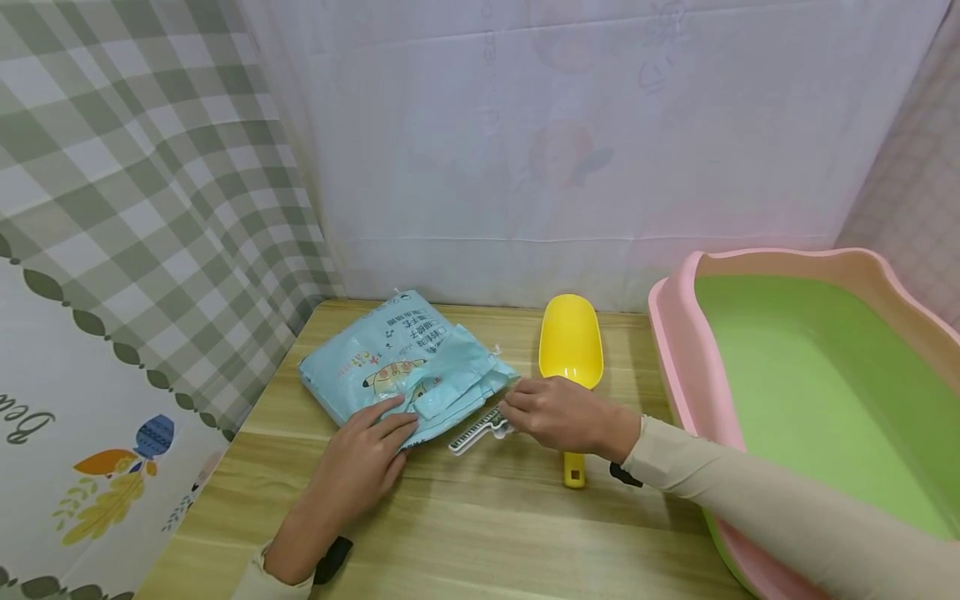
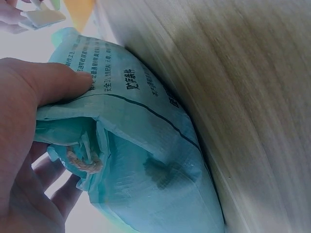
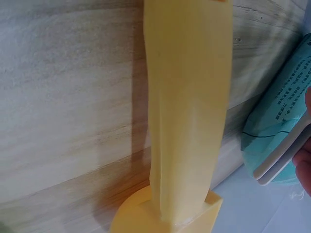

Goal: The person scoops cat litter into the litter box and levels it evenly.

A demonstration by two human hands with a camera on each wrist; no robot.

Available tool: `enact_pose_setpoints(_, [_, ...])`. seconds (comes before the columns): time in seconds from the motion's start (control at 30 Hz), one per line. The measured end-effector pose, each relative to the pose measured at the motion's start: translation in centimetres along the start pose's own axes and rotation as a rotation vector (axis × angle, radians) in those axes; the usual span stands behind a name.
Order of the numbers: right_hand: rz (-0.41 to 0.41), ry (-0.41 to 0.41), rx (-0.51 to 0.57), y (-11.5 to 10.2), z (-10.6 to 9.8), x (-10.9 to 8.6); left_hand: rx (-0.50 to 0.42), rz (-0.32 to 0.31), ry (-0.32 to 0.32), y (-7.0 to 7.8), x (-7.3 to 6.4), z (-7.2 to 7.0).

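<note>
A plump light-blue plastic bag with printed text and a cartoon figure lies on the table, its near right end folded over. My left hand grips that near end, the thumb on one face and the fingers behind the fold in the left wrist view. There, a tuft of cord shows in the folded mouth. Just right of the bag, my right hand pinches a slim white sealing clip with dark stripes. Two parallel bars of the clip show beside the bag in the right wrist view.
A yellow scoop lies under my right forearm side, its handle pointing toward me. On the right stands a big pink-rimmed green tray. A white cloth hangs behind the wooden table, and a checked cloth on the left.
</note>
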State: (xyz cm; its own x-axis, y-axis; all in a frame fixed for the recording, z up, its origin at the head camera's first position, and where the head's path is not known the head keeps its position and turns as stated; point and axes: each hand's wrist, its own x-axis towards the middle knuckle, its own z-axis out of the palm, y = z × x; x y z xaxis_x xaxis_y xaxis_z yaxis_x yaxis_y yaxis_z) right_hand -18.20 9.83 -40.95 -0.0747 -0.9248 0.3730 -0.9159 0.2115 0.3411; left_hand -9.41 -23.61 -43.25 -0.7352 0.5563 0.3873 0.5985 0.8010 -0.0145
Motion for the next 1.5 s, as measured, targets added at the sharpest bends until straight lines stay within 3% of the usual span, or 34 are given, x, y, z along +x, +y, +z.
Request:
enact_pose_setpoints(0.5, [0.01,-0.199,0.032,-0.6,0.7,-0.4,0.0,-0.002,0.004,0.0,0.0,0.0])
enact_pose_setpoints(1.5, [0.055,-0.334,0.032,-0.5,2.4,0.2,0.002,-0.014,-0.009,0.1,0.0,-0.1])
